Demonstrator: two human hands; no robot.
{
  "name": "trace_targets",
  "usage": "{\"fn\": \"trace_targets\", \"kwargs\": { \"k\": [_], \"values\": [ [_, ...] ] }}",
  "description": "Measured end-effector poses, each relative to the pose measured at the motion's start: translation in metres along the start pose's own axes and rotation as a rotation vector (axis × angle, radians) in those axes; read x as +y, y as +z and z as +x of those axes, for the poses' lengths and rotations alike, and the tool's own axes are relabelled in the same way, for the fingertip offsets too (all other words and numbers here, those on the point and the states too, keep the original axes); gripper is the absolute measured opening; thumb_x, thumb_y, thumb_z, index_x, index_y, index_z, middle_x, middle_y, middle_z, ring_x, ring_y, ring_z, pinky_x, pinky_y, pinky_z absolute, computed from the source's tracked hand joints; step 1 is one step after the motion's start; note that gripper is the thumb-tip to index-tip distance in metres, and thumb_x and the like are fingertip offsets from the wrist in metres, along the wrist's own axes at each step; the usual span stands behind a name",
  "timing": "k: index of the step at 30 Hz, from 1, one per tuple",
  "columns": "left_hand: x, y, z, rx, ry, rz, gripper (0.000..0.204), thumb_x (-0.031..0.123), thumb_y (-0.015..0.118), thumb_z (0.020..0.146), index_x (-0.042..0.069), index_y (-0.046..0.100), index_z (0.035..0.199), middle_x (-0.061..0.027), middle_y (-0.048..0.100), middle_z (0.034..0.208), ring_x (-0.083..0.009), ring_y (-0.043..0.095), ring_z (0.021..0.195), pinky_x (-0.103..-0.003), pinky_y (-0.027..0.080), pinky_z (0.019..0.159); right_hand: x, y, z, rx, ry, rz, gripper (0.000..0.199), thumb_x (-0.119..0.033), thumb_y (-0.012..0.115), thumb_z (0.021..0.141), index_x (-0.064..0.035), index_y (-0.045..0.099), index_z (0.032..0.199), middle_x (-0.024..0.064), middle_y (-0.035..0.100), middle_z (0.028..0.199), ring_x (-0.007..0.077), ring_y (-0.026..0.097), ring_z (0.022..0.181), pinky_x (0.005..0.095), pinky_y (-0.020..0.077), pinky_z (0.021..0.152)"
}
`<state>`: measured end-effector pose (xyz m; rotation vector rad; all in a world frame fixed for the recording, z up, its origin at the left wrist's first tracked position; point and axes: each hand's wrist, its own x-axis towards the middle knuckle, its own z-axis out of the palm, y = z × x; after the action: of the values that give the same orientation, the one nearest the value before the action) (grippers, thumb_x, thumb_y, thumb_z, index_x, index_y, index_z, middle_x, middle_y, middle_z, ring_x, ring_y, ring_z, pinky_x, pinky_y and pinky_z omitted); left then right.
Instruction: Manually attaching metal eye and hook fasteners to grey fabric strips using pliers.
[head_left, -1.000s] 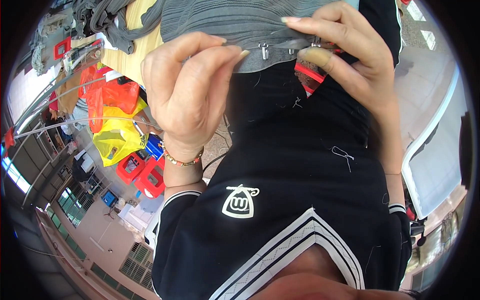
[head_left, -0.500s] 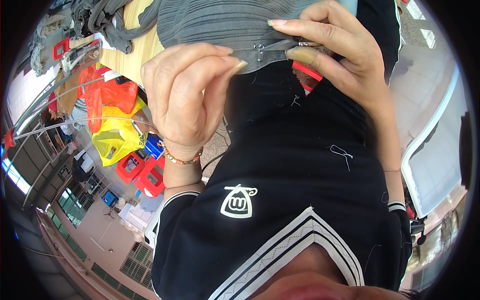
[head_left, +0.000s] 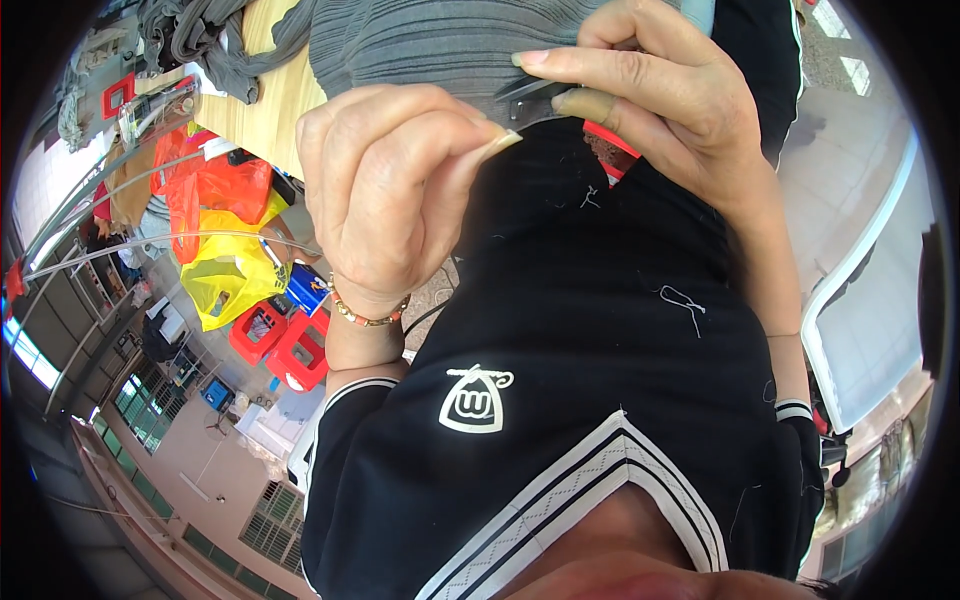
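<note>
both hands at edge of grey ribbed fabric (head_left: 440,40) on wooden bench (head_left: 265,105). right hand (head_left: 670,100) pinches the hem w/ a small dark clip (head_left: 530,95); left hand (head_left: 395,185) curled, fingertips at the hem, grip unclear.

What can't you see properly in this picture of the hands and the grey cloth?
- Head view: the grey ribbed cloth runs past the top edge, so its whole shape is unknown.
- The small dark metal part at its hem is mostly covered by the right hand; what it is cannot be told.
- The left hand curls inward, hiding its palm and whether it pinches anything.
- The red and yellow bags are too small for contents.
</note>
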<state>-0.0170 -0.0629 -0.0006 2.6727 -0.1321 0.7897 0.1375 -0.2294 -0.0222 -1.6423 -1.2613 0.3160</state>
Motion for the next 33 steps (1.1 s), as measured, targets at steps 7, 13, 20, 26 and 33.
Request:
{"fn": "trace_targets", "kwargs": {
  "k": [7,13,20,26,33],
  "values": [
    [-0.006,-0.001,-0.002,0.031,-0.084,-0.066,0.033,0.008,0.082,0.07,0.007,0.064,0.097,-0.0059,0.063,0.094,-0.0228,0.059,0.089,-0.033,0.046,0.08,0.01,-0.004,-0.007,0.103,0.098,0.118,0.035,-0.002,0.078,0.075,-0.0053,0.072,0.109,0.0025,0.057,0.086,0.0103,0.052,0.069,0.021,0.0396,0.06],
    [-0.033,-0.007,-0.017,0.078,-0.257,-0.073,0.021,0.002,0.077,0.076,0.003,0.063,0.091,-0.0088,0.062,0.092,-0.022,0.059,0.084,-0.031,0.048,0.075,0.018,-0.009,-0.009,0.258,0.27,0.246,0.035,0.0,0.076,0.078,0.0003,0.069,0.112,0.0031,0.06,0.093,0.0074,0.05,0.075,0.0192,0.0379,0.067],
    [-0.069,-0.006,-0.037,0.138,-0.327,-0.008,0.014,0.003,0.073,0.082,0.001,0.06,0.089,-0.0083,0.061,0.086,-0.0216,0.058,0.08,-0.029,0.046,0.075,0.015,0.002,-0.006,0.171,0.263,0.257,0.036,-0.002,0.077,0.077,0.0005,0.069,0.112,0.0029,0.06,0.09,0.0085,0.052,0.079,0.0202,0.0387,0.068],
    [-0.051,0.008,-0.043,0.15,-0.654,-0.614,0.028,0.018,0.05,0.101,-0.001,0.05,0.122,-0.01,0.056,0.116,-0.0135,0.053,0.101,-0.027,0.041,0.092,0.032,0.013,0.003,0.168,0.397,0.476,0.047,-0.004,0.077,0.08,0.0008,0.059,0.124,-0.0037,0.053,0.089,0.003,0.046,0.075,0.0172,0.0363,0.064],
    [-0.06,0.014,-0.047,0.23,-0.572,-0.695,0.015,0.002,0.054,0.097,-0.001,0.053,0.112,-0.0052,0.056,0.107,-0.0089,0.052,0.093,-0.021,0.041,0.084,0.046,0.026,0.039,0.162,0.283,0.809,0.011,-0.005,0.071,0.087,-0.0016,0.064,0.095,-0.0061,0.058,0.077,-0.0011,0.048,0.065,0.0139,0.0369,0.057]
  ]
}}
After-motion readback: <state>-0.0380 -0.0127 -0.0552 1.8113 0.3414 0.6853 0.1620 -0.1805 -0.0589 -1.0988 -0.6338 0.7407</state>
